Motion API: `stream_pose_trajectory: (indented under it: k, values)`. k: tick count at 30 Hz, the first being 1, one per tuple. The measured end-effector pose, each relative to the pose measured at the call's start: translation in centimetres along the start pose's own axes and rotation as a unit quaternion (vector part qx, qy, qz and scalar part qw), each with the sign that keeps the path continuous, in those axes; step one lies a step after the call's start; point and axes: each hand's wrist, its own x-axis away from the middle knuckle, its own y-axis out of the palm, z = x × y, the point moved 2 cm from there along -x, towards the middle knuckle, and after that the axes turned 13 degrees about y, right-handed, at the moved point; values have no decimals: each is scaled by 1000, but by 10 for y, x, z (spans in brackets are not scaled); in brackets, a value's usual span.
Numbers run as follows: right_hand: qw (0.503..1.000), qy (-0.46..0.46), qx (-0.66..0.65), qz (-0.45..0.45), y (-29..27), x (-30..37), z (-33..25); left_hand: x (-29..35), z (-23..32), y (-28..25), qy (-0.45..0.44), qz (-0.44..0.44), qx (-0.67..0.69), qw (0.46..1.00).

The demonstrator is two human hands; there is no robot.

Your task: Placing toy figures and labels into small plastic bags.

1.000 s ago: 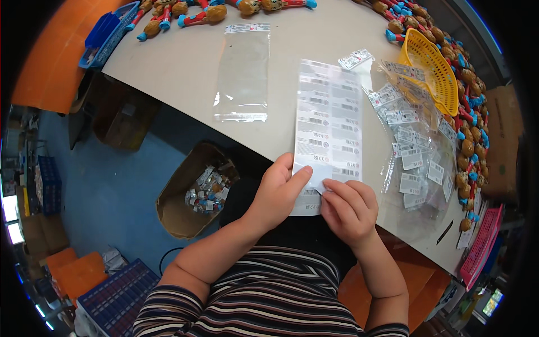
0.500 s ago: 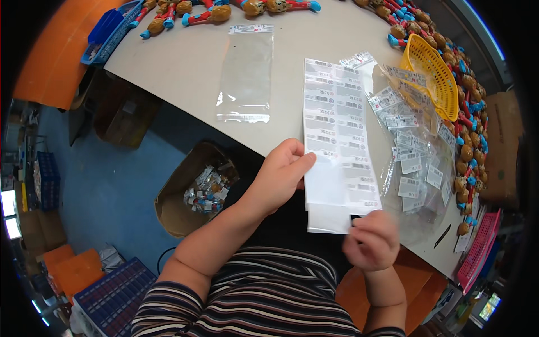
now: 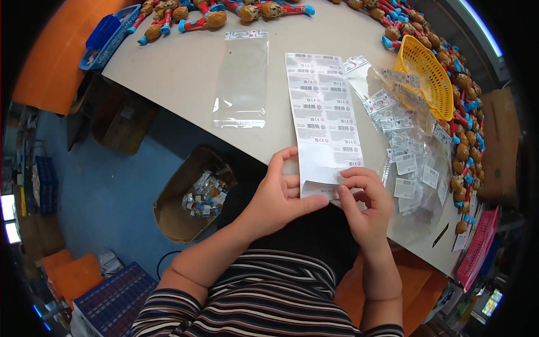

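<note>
Head view: I see the label sheet reaching over the table. Left hand holds its near left edge, thumb along the bottom, probably bracing it; right hand pinches the bent near-right corner, presumably for fine control. Clear bag lies flat, apart, likely for reach.

Head-worn, the fisheye camera looks steeply down at the nearby label sheet, taking in tabletop beyond it and seemingly warped floor to its left.
</note>
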Motion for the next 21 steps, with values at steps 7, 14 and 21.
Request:
stream_pose_trajectory:
  k: [7,14,21]
  values:
    - [998,21,18,-50,7,-6,0,3,-6,-4,-37,24,-83,996]
    - [985,-87,148,-11,9,-12,-21,5,-8,0,50,2,-170,984]
    - [991,96,52,-72,15,-16,-27,6,-28,6,73,70,-28,994]
